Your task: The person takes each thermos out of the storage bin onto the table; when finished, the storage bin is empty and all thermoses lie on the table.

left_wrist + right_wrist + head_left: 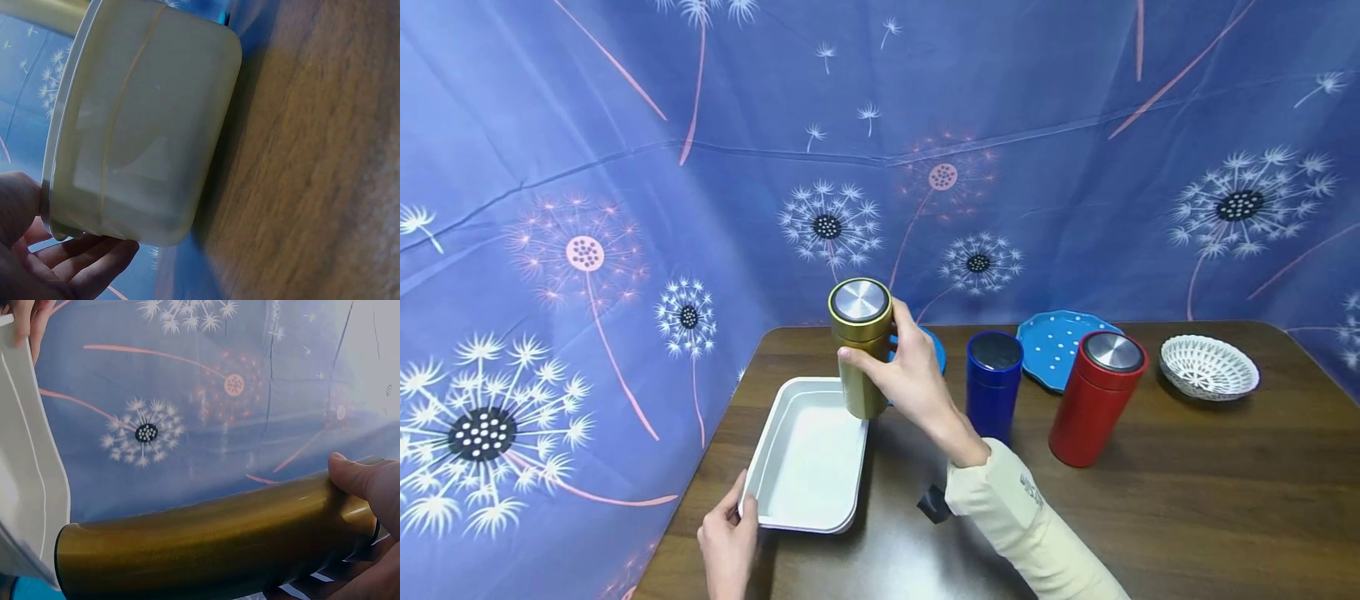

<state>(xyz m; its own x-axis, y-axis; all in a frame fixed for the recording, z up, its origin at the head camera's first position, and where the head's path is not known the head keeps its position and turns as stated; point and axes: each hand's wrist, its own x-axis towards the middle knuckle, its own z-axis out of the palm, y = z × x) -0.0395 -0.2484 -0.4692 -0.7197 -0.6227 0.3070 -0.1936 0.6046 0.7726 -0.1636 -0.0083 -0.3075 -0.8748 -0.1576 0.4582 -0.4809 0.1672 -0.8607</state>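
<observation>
Nearest the viewer, the left hand (727, 542) is seen pinching the near left corner of the white tray (775, 487), thumb on the rim and fingers curled beneath it; the left wrist view confirms this hold from below. The tray lies at the left edge of the counter (1187, 500) and nothing is seen inside it.

Just beyond, the right hand (910, 375) is wrapped round the gold flask (861, 350), thumb across its front. The flask is held upright at the tray's far right corner; whether its base is lifted or resting on the rim cannot be told. It is judged that the work is at an early stage: one flask is gripped at the tray's edge, none has been set inside, and the other two stand untouched.

Counted, near to far: one tray; three flasks, namely the gold one, a blue flask (992, 385) and a red flask (1097, 398); one blue dotted plate (1052, 346); one white woven bowl (1208, 367); and a second blue item, mostly hidden behind the right hand, which cannot be identified.
</observation>
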